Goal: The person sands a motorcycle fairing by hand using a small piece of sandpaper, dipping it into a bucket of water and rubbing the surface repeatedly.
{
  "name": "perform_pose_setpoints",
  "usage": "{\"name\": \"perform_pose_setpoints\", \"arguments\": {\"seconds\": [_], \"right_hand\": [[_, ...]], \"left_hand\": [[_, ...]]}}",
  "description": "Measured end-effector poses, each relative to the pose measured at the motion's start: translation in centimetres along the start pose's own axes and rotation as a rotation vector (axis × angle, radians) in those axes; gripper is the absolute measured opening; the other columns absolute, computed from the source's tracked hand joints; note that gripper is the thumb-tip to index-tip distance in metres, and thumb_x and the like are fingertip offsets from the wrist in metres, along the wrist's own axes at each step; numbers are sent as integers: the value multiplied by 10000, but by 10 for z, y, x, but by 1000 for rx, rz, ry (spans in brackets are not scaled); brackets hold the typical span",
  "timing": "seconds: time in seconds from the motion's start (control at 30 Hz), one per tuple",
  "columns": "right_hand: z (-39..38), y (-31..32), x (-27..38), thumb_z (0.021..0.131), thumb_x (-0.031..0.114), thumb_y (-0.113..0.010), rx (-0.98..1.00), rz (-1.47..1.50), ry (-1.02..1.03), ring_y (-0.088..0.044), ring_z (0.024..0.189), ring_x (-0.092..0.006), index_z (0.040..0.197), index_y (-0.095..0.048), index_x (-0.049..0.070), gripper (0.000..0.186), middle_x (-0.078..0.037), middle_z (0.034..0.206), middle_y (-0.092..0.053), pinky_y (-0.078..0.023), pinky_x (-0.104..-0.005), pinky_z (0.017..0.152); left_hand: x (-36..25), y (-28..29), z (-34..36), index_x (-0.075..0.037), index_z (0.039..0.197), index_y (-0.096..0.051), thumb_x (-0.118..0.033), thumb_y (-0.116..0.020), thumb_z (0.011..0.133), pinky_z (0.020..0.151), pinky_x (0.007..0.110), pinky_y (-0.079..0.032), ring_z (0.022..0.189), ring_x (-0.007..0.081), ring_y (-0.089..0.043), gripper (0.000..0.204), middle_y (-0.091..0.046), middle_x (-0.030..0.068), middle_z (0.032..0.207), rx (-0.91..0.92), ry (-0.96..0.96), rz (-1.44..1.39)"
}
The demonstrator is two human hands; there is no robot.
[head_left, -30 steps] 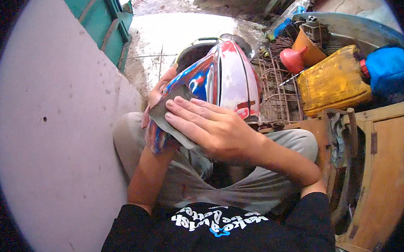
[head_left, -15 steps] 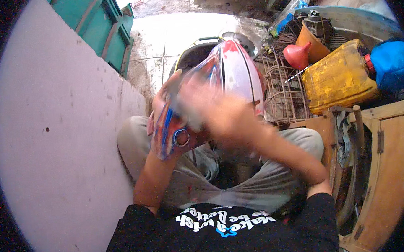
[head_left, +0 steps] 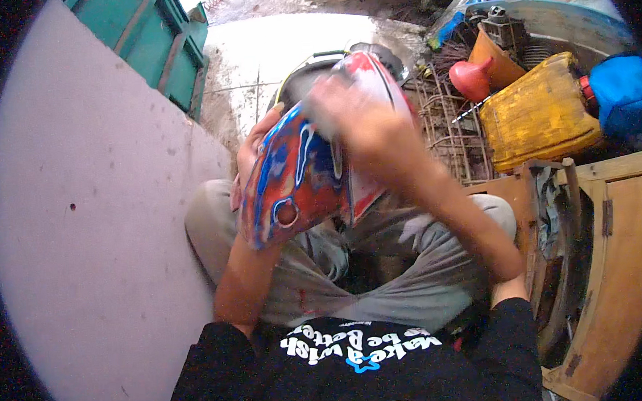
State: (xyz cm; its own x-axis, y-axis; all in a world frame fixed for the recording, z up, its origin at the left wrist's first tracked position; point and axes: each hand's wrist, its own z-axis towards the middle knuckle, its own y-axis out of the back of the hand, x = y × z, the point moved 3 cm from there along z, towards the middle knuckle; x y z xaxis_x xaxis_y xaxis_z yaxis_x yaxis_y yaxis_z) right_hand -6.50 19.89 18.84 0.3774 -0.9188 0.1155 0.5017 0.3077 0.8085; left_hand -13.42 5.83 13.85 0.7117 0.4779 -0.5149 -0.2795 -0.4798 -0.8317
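Observation:
A long, curved motorcycle body panel [head_left: 291, 177] is held slanting above my lap. Its near part is mottled blue, orange-red and white with a round hole, and the far part is white and red. My left hand [head_left: 249, 155] grips the panel's left edge from beneath, with part of the hand hidden behind it. Across the upper middle of the panel lies my right hand [head_left: 371, 121], blurred by motion. Its fingers look closed over a small grey piece [head_left: 318, 116] pressed to the painted surface, too smeared to name.
Beyond the panel stands a dark tub [head_left: 297, 84] with a yellowish rim. To the right are a metal rack [head_left: 444, 132], a yellow jerrycan [head_left: 538, 116], a red funnel [head_left: 471, 80], a blue container [head_left: 623, 97] and a wooden frame [head_left: 629, 257]. A pale wall [head_left: 104, 212] runs along my left.
My right hand has moved up and away along the panel, uncovering its blue and orange-red near part. The panel has tilted, and its far white part shows less.

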Motion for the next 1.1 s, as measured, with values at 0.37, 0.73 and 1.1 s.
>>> {"name": "perform_pose_setpoints", "arguments": {"seconds": [0.37, 0.73, 1.1], "right_hand": [[-9, -8, 51, 871, 107, -560, -42, 81, 150, -653, 1148, -302, 1260, -594, -17, 410, -200, 1265, -644, -513, -409, 1007], [-11, -2, 23, 870, 111, -572, 64, 90, 14, -627, 1187, -332, 1300, -564, -30, 453, -222, 1268, -636, -512, -413, 1005], [-3, -3, 22, 866, 60, -557, 125, 108, -97, -619, 1201, -329, 1293, -577, -13, 433, -202, 1306, -621, -498, -427, 1022]], "left_hand": [[5, 14, 7, -17, 1061, -668, -289, -459, 1010, 896, 399, -537, 900, 262, -689, 347, -717, 147, 1001, 253, 153, -416], [-1, 7, 11, 9, 1139, -644, -332, -461, 1012, 816, 416, -574, 826, 270, -712, 407, -726, 160, 922, 206, 211, -365], [6, 33, 14, 8, 1117, -640, -327, -472, 1023, 851, 407, -575, 856, 276, -713, 386, -721, 182, 971, -69, 180, -272]]}}
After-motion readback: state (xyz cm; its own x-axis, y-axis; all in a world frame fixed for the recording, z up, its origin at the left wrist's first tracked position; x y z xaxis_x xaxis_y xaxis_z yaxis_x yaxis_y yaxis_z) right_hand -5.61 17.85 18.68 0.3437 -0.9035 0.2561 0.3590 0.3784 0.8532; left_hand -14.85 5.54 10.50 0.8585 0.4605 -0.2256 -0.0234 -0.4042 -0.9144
